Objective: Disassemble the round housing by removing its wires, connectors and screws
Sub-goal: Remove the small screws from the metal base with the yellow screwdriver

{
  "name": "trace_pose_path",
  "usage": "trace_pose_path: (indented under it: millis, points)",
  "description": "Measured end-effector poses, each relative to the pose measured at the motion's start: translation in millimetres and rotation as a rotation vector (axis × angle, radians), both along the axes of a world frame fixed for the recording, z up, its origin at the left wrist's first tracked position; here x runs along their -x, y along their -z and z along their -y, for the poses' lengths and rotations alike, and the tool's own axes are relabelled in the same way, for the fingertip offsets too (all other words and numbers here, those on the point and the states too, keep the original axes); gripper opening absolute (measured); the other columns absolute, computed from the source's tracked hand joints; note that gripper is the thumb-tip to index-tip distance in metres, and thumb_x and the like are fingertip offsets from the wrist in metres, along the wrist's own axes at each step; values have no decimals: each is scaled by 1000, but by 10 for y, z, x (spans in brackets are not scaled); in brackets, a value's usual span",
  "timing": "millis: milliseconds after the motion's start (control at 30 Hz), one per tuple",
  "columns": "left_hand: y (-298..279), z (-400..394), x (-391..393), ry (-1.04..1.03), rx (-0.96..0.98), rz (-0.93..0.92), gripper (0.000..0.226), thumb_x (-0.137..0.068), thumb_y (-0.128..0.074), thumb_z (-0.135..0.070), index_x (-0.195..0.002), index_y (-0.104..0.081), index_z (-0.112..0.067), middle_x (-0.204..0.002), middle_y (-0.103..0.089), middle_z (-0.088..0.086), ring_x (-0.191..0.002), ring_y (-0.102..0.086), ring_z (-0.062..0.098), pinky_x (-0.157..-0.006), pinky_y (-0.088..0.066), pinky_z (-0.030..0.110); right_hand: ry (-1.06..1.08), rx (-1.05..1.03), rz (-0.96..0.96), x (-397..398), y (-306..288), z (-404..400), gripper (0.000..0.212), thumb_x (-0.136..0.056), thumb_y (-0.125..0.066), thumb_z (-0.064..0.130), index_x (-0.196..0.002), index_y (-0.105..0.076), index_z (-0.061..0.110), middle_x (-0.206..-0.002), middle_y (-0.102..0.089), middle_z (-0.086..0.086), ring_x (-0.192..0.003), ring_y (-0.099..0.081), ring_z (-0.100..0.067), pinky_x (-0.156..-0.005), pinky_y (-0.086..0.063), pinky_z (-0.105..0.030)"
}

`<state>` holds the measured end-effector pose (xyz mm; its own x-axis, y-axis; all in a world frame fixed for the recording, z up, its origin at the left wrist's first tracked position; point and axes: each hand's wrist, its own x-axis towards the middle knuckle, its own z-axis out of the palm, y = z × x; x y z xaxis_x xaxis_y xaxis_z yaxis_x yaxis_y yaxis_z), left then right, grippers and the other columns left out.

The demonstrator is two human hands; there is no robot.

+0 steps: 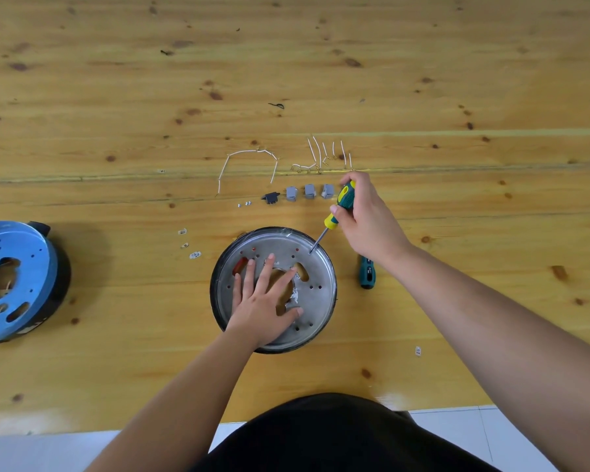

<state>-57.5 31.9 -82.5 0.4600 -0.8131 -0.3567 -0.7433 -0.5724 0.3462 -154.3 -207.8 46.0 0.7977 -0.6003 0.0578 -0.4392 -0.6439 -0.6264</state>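
Two hands | left (264, 306) flat, fingers spread on round housing (317, 301) | right (367, 218) gripping screwdriver (338, 209)

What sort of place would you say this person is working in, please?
Probably an informal workbench for taking appliances apart: a knotty pine wooden tabletop, removed white wires and small grey connector blocks laid out in rows, and a green-and-yellow-handled screwdriver at the round metal housing.

A dull grey perforated metal plate (315, 294) sits in a glossy black round housing rim (327, 257) on a knotty, lightly varnished yellow pine tabletop (116, 97), beside a bright steel-shafted screwdriver with smooth green-and-yellow plastic handle (342, 202).
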Motion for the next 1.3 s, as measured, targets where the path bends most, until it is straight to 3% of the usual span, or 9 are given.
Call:
trace_pose_path:
  millis: [367, 533, 633, 733, 833, 933, 1000, 1167, 1300]
  points:
    - [16, 16, -16, -9, -4, -15, 81, -83, -37, -83, -151, 7, -68, -165, 32, -21, -151, 36, 20, -121, 22, 51, -316, 68, -159, -89, -284, -107, 30, -92, -71, 22, -108, -48, 34, -77, -58, 11, -68, -56, -12, -59, -44, -37]
    - [19, 16, -13, -19, 3, -19, 81, -85, -41, -82, -150, 4, -68, -164, 32, -22, -150, 37, 18, -122, 22, 50, -434, 71, -402, -269, -487, -107, 30, -90, -65, 11, -97, -53, 38, -64, -53, 13, -62, -48, -4, -52, -28, -31]
    - [20, 11, -19, -22, 12, -12, 80, -84, -39, -83, -150, 4, -69, -165, 30, -21, -151, 36, 19, -122, 21, 50, -393, 187, -496, -314, -588, -133, 14, -96, -62, 45, -106, -54, 38, -73, -50, 12, -70, -49, -7, -54, -32, -31]
    - [17, 13, -14, -21, 11, -13, 81, -80, -33, -86, -149, 6, -70, -165, 31, -22, -151, 36, 19, -122, 21, 50, -258, 428, -549, -387, -638, -170, 51, -99, -30, 76, -92, -46, 29, -66, -46, 7, -58, -39, -13, -51, -27, -30]
    - [20, 21, -7, -23, 1, -19, 80, -79, -32, -87, -148, 7, -71, -164, 33, -22, -150, 38, 18, -122, 22, 50, -357, 555, -573, -447, -676, -185, 45, -109, -28, 58, -98, -48, 20, -69, -45, 1, -66, -50, -28, -52, -34, -33]
    - [20, 21, -14, -23, -6, -15, 81, -81, -34, -87, -149, 7, -70, -164, 33, -22, -149, 39, 17, -122, 22, 50, -642, 440, -636, -436, -767, -142, 22, -108, -47, 31, -123, -48, 14, -108, -62, -6, -101, -60, -30, -81, -53, -45]
    - [24, 22, -14, -22, -10, -14, 81, -82, -36, -85, -149, 7, -70, -164, 33, -22, -149, 40, 17, -121, 23, 50, -690, 342, -679, -431, -837, -73, 28, -99, -55, 15, -125, -47, 16, -122, -57, -2, -97, -58, -21, -77, -51, -42]
    - [34, 18, -15, -26, 3, -17, 80, -84, -40, -84, -149, 5, -71, -164, 33, -23, -146, 43, 14, -120, 25, 48, -373, 575, -666, -434, -773, -131, 57, -105, -35, 65, -129, -47, 14, -75, -47, 0, -72, -50, -29, -48, -27, -32]
    - [34, 24, -14, -25, 1, -14, 80, -84, -41, -84, -148, 6, -71, -163, 33, -23, -143, 47, 13, -120, 25, 47, -595, 481, -592, -439, -722, -144, 25, -108, -46, 33, -123, -49, 14, -99, -55, -7, -91, -59, -31, -60, -39, -38]
